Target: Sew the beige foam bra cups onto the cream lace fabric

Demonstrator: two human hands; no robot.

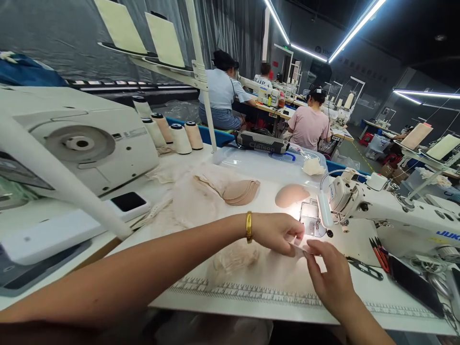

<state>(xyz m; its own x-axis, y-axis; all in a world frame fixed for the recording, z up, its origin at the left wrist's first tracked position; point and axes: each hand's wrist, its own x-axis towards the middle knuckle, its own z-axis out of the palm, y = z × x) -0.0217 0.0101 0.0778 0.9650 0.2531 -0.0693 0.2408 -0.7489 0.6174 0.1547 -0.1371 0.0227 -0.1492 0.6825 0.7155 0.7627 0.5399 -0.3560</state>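
Note:
Just in front of the lit needle plate (313, 225) of a sewing machine (381, 201), my two hands come close together. My left hand (278, 233), below a gold bracelet, pinches the edge of a thin, sheer pale fabric (283, 268). The fingers of my right hand (328, 266) close on the same edge a little to the right. The fabric hangs down over the table front and partly covers the printed ruler (247, 292). Beyond the hands lie a beige rounded cup piece (292, 195) and a stack of beige cut pieces (241, 192).
Thread snips (364, 268), red-handled tools (379, 254) and a dark phone (415, 285) lie at the right. Thread cones (180, 139) stand back left beside another machine (82, 139). A thread-stand pole (203, 81) rises at left centre. Other people sit at machines behind.

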